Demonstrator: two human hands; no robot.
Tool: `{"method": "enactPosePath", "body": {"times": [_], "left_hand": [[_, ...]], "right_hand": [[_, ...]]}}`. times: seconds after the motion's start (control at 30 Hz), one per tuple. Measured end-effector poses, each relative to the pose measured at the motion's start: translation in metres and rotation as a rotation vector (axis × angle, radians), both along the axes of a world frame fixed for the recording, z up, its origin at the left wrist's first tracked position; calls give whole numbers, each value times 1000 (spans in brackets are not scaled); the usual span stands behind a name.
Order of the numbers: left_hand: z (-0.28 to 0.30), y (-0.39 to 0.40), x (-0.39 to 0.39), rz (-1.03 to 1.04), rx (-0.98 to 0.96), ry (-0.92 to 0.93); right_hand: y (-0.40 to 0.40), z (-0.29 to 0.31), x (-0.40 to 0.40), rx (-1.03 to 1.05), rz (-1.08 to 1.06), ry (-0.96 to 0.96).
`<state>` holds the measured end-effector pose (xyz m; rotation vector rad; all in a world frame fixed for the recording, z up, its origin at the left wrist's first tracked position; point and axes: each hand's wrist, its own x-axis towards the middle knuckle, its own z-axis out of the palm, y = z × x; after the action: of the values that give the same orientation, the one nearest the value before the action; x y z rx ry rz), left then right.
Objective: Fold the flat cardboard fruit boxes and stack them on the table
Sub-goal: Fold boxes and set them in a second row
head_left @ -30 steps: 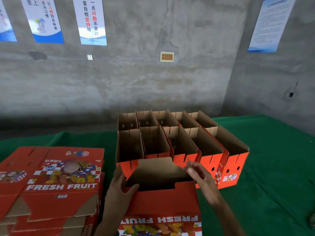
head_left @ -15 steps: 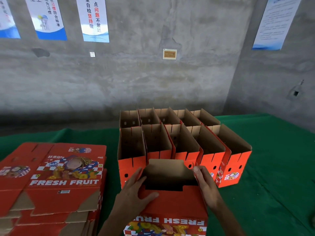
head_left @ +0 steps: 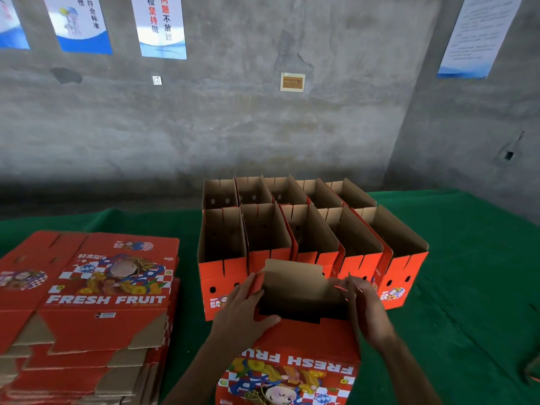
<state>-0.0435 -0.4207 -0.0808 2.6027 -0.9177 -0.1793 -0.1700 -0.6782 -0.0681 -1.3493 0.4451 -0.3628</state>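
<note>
A red "FRESH FRUIT" cardboard box [head_left: 295,349] stands opened up in front of me, its print upside down towards me and a brown flap raised at its far end. My left hand [head_left: 244,312] grips the box's left top corner, thumb on the near panel. My right hand [head_left: 365,308] holds the right side flap between fingers and thumb. A pile of flat red boxes [head_left: 96,299] lies at the left. Several folded open boxes [head_left: 306,235] stand in two rows just beyond my hands.
A green cloth covers the table [head_left: 473,287]. A grey concrete wall with posters [head_left: 159,24] rises behind it, and the wall's corner stands at the back right.
Both hands have slid the box forward towards the folded rows and the far flap now stands closer to them. My left hand has moved up onto the corner.
</note>
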Motion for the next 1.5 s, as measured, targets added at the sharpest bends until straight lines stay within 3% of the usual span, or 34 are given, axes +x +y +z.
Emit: {"method": "enactPosePath", "body": {"times": [0.17,0.37,0.47,0.57,0.7,0.77,0.83,0.93,1.03,1.1,1.23,1.33,1.4,1.47,1.5], "left_hand": [[-2,1,-4,-86,56,-57],[4,11,-2,-214,-100,0],[-1,8,-1,-122,-49,5],[-2,2,-2,-60,-94,-17],[-6,1,-2,66,-278,4],[-9,3,-4,63,-305,-54],[-13,10,-6,-20,-315,-217],[-23,17,-5,-150,-324,-396],[-10,13,-8,-13,-358,-208],[-15,8,-7,72,-203,-70],[-15,2,-3,5,9,-45],[-15,3,-1,3,43,-14],[-13,4,0,19,61,14],[-14,5,5,67,72,50],[-14,8,7,85,73,63]], "right_hand": [[7,-26,0,-404,79,63],[4,-30,0,-745,200,34],[9,-27,1,-824,93,29],[13,-21,3,-1043,-79,122],[11,-21,-7,-1069,-64,4],[13,-21,-8,-919,14,1],[19,-19,-4,-763,152,115],[18,-20,4,-991,258,304],[20,-15,8,-1024,303,399],[22,-18,13,-1144,311,463],[34,-26,22,-1424,239,577],[34,-19,18,-1362,253,566],[29,-13,6,-983,154,386],[23,-16,-5,-618,-93,224],[23,-18,-8,-561,-165,255]]}}
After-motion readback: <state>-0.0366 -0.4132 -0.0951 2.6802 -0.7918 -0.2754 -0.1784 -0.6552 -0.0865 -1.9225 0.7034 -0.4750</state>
